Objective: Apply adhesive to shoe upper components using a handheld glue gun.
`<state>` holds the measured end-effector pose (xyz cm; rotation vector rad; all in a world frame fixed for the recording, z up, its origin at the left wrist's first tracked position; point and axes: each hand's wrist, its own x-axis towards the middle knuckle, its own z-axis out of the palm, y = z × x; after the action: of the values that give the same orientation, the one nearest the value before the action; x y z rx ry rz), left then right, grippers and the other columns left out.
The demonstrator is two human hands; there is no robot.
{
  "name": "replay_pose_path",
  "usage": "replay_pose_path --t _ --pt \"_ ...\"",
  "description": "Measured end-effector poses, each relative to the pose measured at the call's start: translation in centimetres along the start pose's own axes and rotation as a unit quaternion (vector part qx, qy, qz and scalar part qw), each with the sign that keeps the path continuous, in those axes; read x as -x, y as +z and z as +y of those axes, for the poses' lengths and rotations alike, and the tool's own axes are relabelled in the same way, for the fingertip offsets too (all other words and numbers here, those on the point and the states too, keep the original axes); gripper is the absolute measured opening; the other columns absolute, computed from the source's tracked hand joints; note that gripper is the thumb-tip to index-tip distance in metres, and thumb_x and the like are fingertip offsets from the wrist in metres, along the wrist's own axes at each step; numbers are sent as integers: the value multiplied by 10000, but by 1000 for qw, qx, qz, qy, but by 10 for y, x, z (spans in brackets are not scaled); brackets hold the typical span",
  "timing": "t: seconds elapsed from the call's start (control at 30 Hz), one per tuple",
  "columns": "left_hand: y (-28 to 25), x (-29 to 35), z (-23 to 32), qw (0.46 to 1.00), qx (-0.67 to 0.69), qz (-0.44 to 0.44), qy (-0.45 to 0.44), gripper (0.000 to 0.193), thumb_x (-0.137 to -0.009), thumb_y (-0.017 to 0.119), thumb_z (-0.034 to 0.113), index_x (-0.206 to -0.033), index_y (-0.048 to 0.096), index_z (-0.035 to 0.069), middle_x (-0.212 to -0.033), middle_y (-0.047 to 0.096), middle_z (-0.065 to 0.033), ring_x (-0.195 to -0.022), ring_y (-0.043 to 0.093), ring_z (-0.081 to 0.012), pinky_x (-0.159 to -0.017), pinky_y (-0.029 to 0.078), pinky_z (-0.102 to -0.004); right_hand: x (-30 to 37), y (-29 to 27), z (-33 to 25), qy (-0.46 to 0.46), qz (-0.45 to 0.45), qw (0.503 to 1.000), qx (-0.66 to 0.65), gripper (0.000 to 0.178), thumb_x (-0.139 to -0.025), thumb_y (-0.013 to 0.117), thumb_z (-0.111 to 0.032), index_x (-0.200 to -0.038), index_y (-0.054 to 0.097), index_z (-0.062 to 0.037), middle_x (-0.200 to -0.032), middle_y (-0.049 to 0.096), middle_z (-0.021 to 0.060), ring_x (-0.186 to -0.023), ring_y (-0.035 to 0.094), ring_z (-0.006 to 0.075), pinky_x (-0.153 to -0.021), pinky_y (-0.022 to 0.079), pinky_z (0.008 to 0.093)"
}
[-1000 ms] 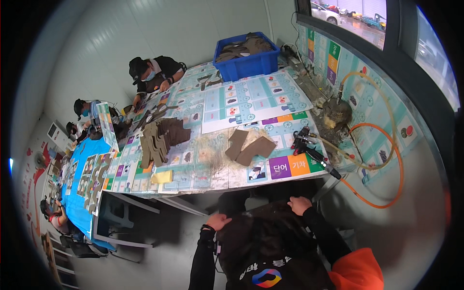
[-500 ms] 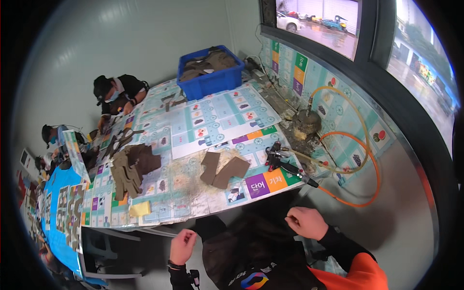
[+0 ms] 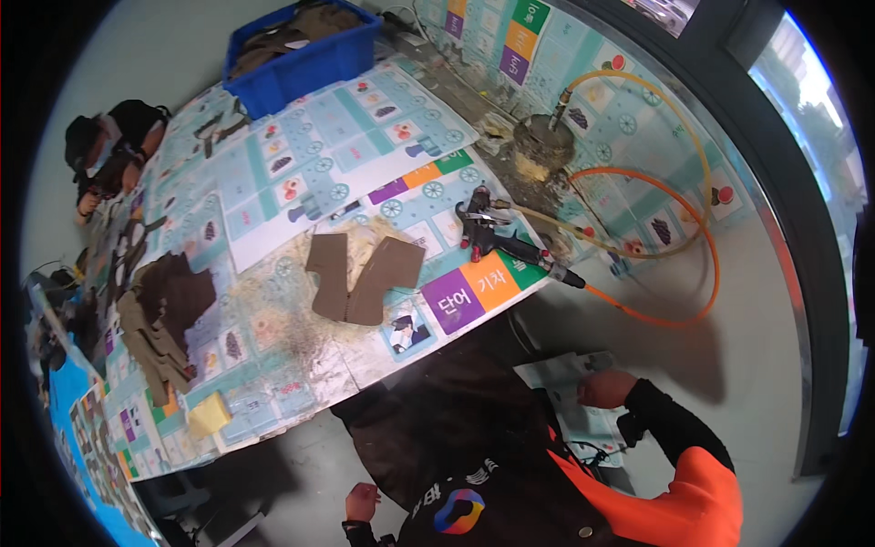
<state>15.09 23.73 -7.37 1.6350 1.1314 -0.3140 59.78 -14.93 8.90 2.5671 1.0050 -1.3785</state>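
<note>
Left hand: left hand [image 3: 362, 502] low beside the apron [image 3: 437, 419], fingers loosely curled; whether it holds anything, cannot tell.
Right hand: right hand [image 3: 607, 389] well apart from the left, fingers bent, over or just beside a patterned sheet [image 3: 583, 438]; contact unclear, grip cannot tell.
Brown pieces: two flat brown pieces [image 3: 367, 296] on the table [image 3: 310, 394], ahead of the left hand, out of contact with either; near ends close together, touching or not unclear.
In the way: table edge and apron front lie between the hands and the pieces.
Spray gun: black spray gun [image 3: 512, 246] lying on the table right of the pieces, ahead and left of the right hand.
Hoses: orange hose [image 3: 715, 264] and yellowish tube [image 3: 679, 91] loop ahead and right of the right hand.
Pot: crusted pot [image 3: 544, 141] farther ahead of the right hand.
Pile: brown pile [image 3: 173, 296] ahead-left of the left hand; yellow pad [image 3: 210, 415] nearer to it.
Bin: blue bin [image 3: 305, 77], full of brown pieces, far ahead of the left hand, past a large printed sheet [image 3: 337, 164].
Other person: co-worker [image 3: 105, 150] bent over the table, far ahead-left of the left hand.
</note>
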Motion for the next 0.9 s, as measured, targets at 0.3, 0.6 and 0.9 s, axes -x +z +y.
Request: replay_pose_path --t 0.3,0.6,0.9 --pt "-31 5 -84 989 -116 -90 28 210 -941 558 132 -1074 653 0 -1030 673 -136 -926 652 -269 -765 548 -443 33 -64 -69 -77 112 989 -64 289 -875 613 -314 -1062 636 -95 -966 669 118 -869 654 335 -782 518 436" --pt "8 -20 -117 971 -129 -200 15 230 -932 554 127 -1123 630 23 -1009 663 -137 -870 661 -236 -768 531 -342 43 -19 -8 197 -401 837 -316 656 -825 681 -587 -1202 608 -56 -1075 657 129 -882 678 198 -803 526 338" --pt "116 -51 -228 986 51 -103 121 247 -916 564 188 -1045 642 -8 -968 688 -199 -894 639 -395 -800 518 -443 7 182 101 -187 -352 813 -424 522 -972 595 -303 -1410 428 -74 -1184 597 61 -1036 597 179 -920 504 336"
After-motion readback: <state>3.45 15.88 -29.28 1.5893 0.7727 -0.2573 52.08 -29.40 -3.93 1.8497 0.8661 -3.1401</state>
